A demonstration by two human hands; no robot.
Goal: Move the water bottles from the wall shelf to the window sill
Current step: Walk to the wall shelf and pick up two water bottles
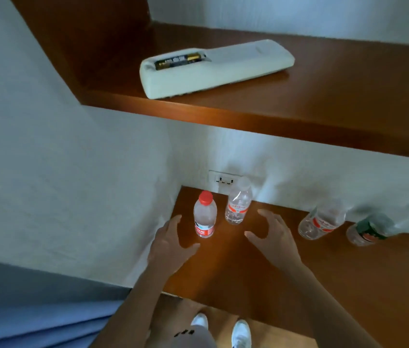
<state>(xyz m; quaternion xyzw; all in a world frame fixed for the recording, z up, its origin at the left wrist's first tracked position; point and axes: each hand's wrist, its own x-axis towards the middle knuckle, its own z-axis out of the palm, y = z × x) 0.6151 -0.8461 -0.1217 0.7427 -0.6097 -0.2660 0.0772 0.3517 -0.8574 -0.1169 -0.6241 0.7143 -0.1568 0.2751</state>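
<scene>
Left hand (pixel 170 243) and right hand (pixel 271 237), both spread wide and empty, are flanking the red-capped clear plastic bottle (pixel 204 217) and white-capped clear plastic bottle (pixel 238 204) on the brown wooden wall shelf (pixel 248 272). A green-capped clear bottle (pixel 379 228) is standing at 3 o'clock.

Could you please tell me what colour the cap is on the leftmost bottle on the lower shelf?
Red: the cap on the leftmost bottle shows clearly in the head view.

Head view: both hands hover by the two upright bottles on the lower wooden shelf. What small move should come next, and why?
Probably close the left hand round the clear plastic bottle with the red cap: it stands upright, untouched, just beside the open fingers and thumb. The right hand, also open, is near the clear plastic bottle with the pale cap.
</scene>
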